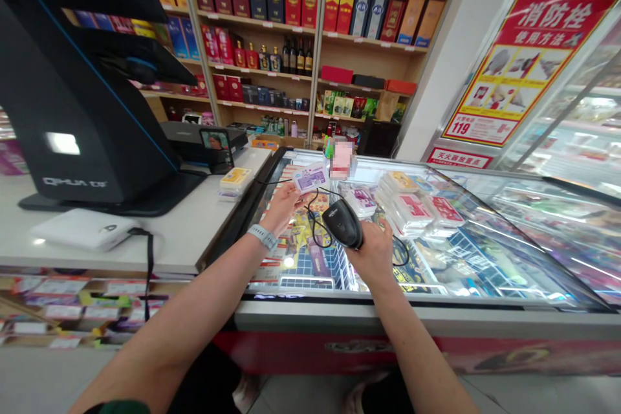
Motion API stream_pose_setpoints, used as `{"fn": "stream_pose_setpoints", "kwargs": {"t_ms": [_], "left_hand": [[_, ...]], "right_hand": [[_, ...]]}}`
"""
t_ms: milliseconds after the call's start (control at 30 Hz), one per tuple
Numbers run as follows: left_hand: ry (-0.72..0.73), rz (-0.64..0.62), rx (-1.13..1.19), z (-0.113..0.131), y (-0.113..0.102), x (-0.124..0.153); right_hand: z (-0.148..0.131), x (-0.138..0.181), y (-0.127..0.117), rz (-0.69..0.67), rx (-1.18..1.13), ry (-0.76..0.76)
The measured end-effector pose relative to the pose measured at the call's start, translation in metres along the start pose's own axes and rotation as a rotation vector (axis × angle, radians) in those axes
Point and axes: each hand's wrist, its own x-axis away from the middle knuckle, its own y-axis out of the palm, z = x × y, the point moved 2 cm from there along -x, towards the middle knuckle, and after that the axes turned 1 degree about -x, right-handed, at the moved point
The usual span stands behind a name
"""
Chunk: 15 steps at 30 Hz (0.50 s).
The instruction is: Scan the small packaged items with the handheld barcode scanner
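My left hand (283,208), with a pale watch band on its wrist, pinches a flat white-and-purple pack (311,178) by its near edge above the freezer's glass top. In my right hand (374,253) is a black barcode scanner (342,224), its head tilted toward the pack but apart from it. A black cable (315,225) loops below the pack and around the scanner. Beyond the scanner lies a similar purple-and-white pack (363,202) on the glass. Right of it, clear-wrapped packs with red labels (414,206) are piled up.
A chest freezer (310,314) spans the front. On the counter at left stand a dark checkout terminal (92,110), a white power bank (85,229) and yellow-labelled packs (235,179). A pixelated pink item (342,158) stands at the freezer's far edge, before bottle shelves (264,22).
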Motion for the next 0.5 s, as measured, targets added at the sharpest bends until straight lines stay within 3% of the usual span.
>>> {"fn": "stream_pose_setpoints", "kwargs": {"t_ms": [500], "left_hand": [[-0.017,-0.02,-0.038,0.0053,0.0068,0.0075]], "right_hand": [[0.001,0.0018,0.0015,-0.01,-0.02,-0.023]]}}
